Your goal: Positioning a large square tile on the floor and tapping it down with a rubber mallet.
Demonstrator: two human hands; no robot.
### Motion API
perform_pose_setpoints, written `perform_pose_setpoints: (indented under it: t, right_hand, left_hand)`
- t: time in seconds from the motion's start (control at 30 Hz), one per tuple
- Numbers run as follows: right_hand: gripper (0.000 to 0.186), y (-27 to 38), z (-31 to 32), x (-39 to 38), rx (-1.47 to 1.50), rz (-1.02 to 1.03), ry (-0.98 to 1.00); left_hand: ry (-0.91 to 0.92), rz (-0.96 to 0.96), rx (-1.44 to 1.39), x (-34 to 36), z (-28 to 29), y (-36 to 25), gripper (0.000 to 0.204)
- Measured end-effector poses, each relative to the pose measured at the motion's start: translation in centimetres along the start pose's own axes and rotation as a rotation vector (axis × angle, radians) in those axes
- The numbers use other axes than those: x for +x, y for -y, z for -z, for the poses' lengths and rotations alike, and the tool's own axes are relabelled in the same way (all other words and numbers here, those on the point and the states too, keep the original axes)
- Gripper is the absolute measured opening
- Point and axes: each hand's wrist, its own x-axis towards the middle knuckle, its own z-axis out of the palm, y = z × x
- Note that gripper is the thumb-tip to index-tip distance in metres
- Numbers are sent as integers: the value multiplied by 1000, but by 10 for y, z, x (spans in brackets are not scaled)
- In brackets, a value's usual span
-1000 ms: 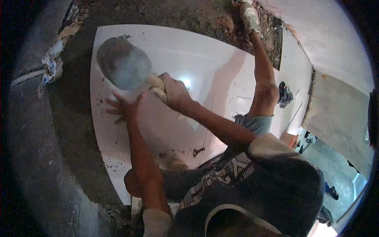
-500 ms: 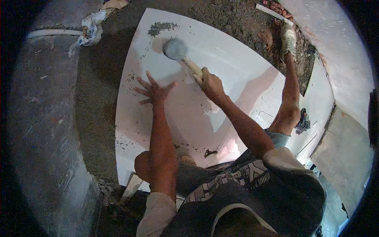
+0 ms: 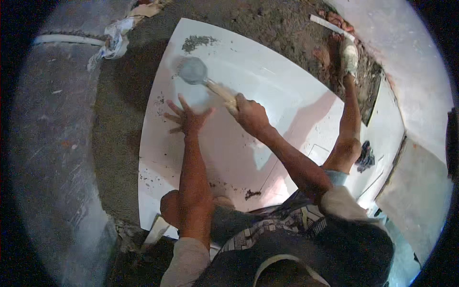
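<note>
Mallet (image 3: 193, 71): we swing its blurred grey head over the tile's far corner; top-heavy, best held low on the wooden handle.
Right hand (image 3: 251, 115): fingers clamped round our handle.
Left hand (image 3: 189, 118): fingers spread, flat on the tile.
Tile (image 3: 267, 86): large, white, stiff, likely brittle, lying on mortar (image 3: 119, 134).

White tile (image 3: 282, 95), grey mallet head (image 3: 192, 71), tan wooden handle (image 3: 221, 94)

My left hand (image 3: 187, 118) lies flat, palm down, fingers spread wide, the forearm running straight up from the lower edge. My right hand (image 3: 249, 115) is clenched in a fist, its arm stretched diagonally from the right.
</note>
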Motion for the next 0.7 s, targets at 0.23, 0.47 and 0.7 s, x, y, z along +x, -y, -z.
perform_pose_setpoints:
  t: [0.23,0.47,0.7]
  right_hand:
    - [40,-12,-3,4,207,233,-298]
    - [44,-2,25,7,161,142,-223]
    - [43,-57,-3,27,-30,-66,-64]
  left_hand:
    - [-87,-31,144,20,-32,24,134]
    - [-51,66,139,17,-28,22,141]
    - [-19,-12,120,4,-26,10,142]
